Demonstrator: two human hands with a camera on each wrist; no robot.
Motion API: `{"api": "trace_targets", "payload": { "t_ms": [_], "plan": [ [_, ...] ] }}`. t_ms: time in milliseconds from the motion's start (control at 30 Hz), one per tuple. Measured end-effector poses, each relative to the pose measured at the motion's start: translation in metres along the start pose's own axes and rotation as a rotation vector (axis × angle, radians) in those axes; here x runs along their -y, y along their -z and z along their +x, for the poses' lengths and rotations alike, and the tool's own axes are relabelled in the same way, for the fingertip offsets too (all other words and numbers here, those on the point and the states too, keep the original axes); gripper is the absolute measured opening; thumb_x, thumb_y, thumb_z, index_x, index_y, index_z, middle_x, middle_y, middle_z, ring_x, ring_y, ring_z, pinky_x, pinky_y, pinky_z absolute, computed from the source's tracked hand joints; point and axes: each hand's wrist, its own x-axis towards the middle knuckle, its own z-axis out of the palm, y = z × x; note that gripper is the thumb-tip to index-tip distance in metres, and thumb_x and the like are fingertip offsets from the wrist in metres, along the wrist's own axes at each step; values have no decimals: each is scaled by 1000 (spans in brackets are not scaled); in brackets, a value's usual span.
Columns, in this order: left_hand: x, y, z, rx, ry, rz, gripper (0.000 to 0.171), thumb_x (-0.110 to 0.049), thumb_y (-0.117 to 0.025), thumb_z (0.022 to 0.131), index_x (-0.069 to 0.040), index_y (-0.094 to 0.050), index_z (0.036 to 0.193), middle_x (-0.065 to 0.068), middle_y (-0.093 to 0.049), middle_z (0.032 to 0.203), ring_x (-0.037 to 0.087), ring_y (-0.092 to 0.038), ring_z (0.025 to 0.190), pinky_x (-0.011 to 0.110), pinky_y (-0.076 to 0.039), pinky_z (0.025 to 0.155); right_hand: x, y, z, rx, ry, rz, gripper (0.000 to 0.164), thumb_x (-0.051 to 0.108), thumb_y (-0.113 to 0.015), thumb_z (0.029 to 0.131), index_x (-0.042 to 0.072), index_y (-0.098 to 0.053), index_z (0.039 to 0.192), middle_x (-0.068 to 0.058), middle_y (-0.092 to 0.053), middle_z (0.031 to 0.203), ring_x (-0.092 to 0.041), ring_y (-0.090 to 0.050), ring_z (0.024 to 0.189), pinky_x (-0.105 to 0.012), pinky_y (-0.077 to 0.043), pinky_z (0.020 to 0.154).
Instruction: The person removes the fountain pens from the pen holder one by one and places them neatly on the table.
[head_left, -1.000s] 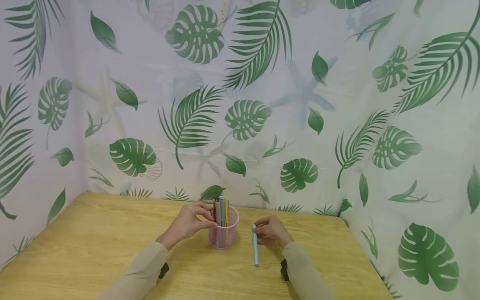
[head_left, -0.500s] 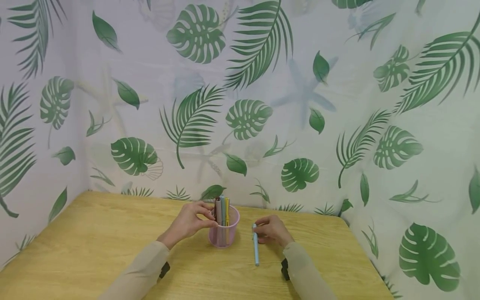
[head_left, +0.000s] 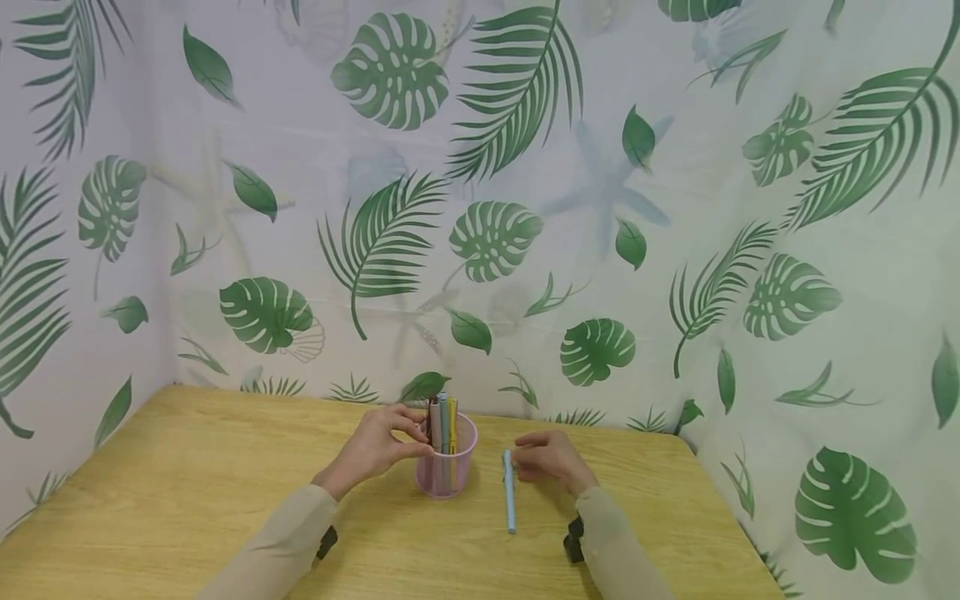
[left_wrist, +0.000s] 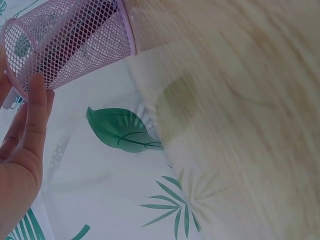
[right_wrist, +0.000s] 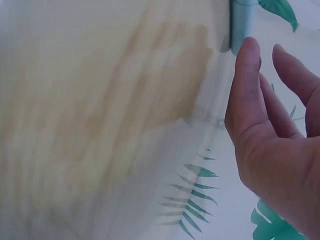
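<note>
A pink mesh pen cup point(head_left: 444, 483) stands upright on the table, with several pens point(head_left: 442, 425) in it, among them grey, blue and yellow ones. My left hand point(head_left: 378, 446) holds the cup by the left of its rim, thumb and fingers curved there; in the left wrist view the fingers point(left_wrist: 37, 107) lie at the mesh rim. To the right of the cup, a light blue pen point(head_left: 510, 492) lies on the tabletop. Just right of its far end is my right hand point(head_left: 551, 460), fingers loose and holding nothing. In the right wrist view, a fingertip overlaps the pen's end point(right_wrist: 242, 25); contact cannot be made out.
The wood-grain table point(head_left: 225, 483) reaches back to a pale cloth wall point(head_left: 510, 333) printed with green leaves. More of this cloth hangs at the left and right sides. A dark strap piece point(head_left: 574, 542) sits at the right wrist.
My right hand has let go of the light blue pen and shifted slightly right of it. The pen stays on the table. My left hand keeps its place at the cup.
</note>
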Motion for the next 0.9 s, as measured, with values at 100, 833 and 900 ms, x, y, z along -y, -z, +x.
{"api": "trace_targets", "payload": {
  "t_ms": [100, 833, 900],
  "plan": [
    [0, 0, 0, 0, -2, -3, 15, -27, -84, 76, -14, -78, 78, 12, -70, 112, 31, -65, 106, 21, -56, 69, 2, 0, 0, 4, -3, 27, 43, 1, -66, 90, -15, -54, 127, -23, -71, 104, -18, -71, 80, -37, -60, 75],
    [1, 0, 1, -6, -16, -11, 15, -27, -84, 75, -14, -78, 78, 11, -71, 111, 30, -66, 105, 29, -58, 73, 15, -21, 2, 57, 117, 231, 46, 7, -65, 94, -11, -51, 133, -13, -68, 117, -16, -64, 101, -33, -56, 88],
    [0, 1, 1, -8, -14, -21, 14, -26, -85, 75, -14, -78, 78, 12, -71, 111, 30, -65, 105, 32, -59, 74, 17, -23, 2, 57, 125, 236, 47, 9, -67, 93, -10, -52, 133, -14, -67, 119, -17, -64, 101, -32, -56, 88]
  ]
}}
